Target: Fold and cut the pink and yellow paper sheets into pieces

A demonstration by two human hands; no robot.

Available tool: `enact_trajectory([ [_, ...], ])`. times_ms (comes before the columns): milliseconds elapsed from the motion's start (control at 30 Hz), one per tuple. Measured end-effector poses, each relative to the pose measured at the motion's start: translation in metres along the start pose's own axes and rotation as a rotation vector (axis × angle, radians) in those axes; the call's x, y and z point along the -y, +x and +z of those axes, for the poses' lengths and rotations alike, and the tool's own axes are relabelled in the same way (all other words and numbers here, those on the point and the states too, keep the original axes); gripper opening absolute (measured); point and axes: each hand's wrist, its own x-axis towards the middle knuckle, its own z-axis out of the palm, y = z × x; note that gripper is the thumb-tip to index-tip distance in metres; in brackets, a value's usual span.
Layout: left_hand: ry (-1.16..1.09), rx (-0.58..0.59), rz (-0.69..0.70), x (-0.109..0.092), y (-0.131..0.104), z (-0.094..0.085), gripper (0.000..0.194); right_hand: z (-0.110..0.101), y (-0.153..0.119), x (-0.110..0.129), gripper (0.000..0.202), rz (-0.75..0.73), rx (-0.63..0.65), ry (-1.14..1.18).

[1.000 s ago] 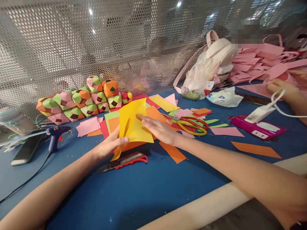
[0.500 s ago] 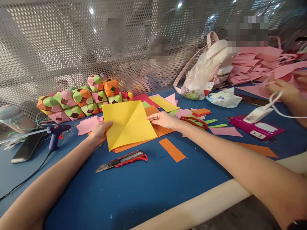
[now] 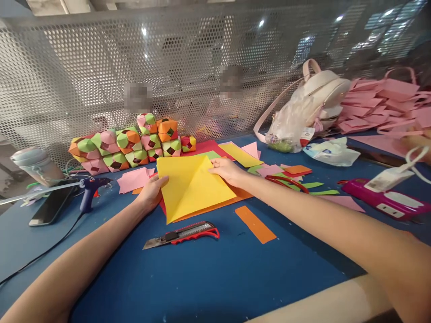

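Note:
A yellow sheet of paper (image 3: 195, 188) with a diagonal crease is held up over the blue table. My left hand (image 3: 152, 192) pinches its left edge, thumb on the front. At the upper right edge, my right hand (image 3: 226, 170) has its fingers closed on the same sheet. Under it lie orange paper (image 3: 243, 194) and some red paper, mostly covered. A red-handled box cutter (image 3: 183, 234) with its blade out rests in front of the sheet. To the right of the cutter is an orange paper strip (image 3: 256, 224).
Folded paper balls (image 3: 128, 141) are stacked by the perforated metal screen (image 3: 195, 63). A blue glue gun (image 3: 88, 193), phone (image 3: 52, 204) and cup (image 3: 37, 163) stand left. Rightward are red scissors (image 3: 286, 181), a magenta power strip (image 3: 384, 197), a backpack (image 3: 323, 92) and pink paper (image 3: 377, 103).
The view has shifted, so most things sit further right or lower. The yellow sheet bends more along its crease, and my right hand has moved onto its upper right edge.

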Motion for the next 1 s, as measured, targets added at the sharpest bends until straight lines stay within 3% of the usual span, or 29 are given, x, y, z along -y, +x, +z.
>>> enact_trajectory([
  [233, 0.015, -0.094, 0.134, -0.014, 0.018, -0.022, 0.027, 0.003, 0.004, -0.008, 0.035, -0.037, 0.048, -0.068],
  [500, 0.045, -0.167, 0.151, -0.002, 0.024, -0.023, 0.031, -0.003, 0.008, -0.01, 0.032, 0.021, 0.045, -0.095],
  [767, 0.218, -0.238, 0.071, -0.022, 0.027, -0.03, 0.025, -0.017, 0.031, -0.009, 0.038, 0.064, 0.013, -0.177],
  [1000, 0.165, -0.227, -0.031, -0.028, 0.031, -0.026, 0.015, -0.023, 0.02, 0.006, 0.033, 0.202, 0.073, -0.165],
])
